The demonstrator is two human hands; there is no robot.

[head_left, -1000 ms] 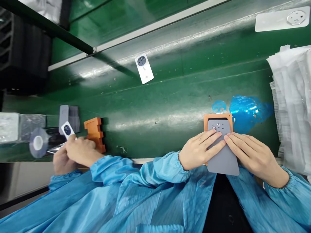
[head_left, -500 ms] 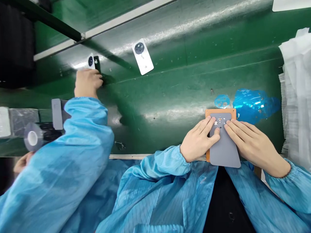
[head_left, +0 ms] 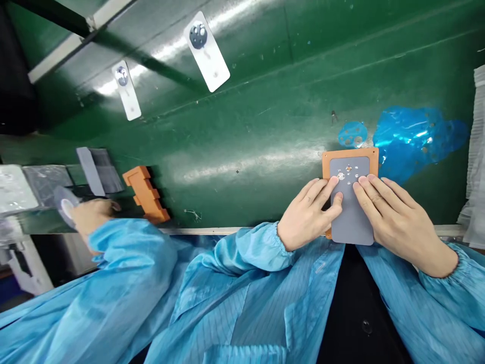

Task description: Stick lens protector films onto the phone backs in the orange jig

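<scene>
A grey phone-shaped sheet point(head_left: 352, 217) with several small holes near its top lies over an orange fixture plate point(head_left: 373, 153) at the table's front edge. My left hand point(head_left: 308, 215) rests at the sheet's left edge, its fingers stretched out and its thumb on the grey surface. From the other side, my right hand point(head_left: 405, 222) lays its extended fingertips flat along the right edge. Neither hand is wrapped around anything. The sheet's lower end reaches past the plate toward my body. Just beyond the plate are a round blue film piece point(head_left: 352, 134) and a crumpled blue film point(head_left: 417, 139).
Two white phone back panels point(head_left: 214, 65) point(head_left: 131, 103) lie farther back. A co-worker's blurred hand point(head_left: 93, 215) is at a tape roll point(head_left: 64, 202), near a stack of grey sheets point(head_left: 91, 169) and another orange fixture point(head_left: 146, 189). White packing sheets point(head_left: 478, 151) are stacked at right.
The grey sheet has turned from slanted to nearly straight over the orange plate, under my fingers. The co-worker's hand has left the far white panel and moved to the tape roll. The view has shifted.
</scene>
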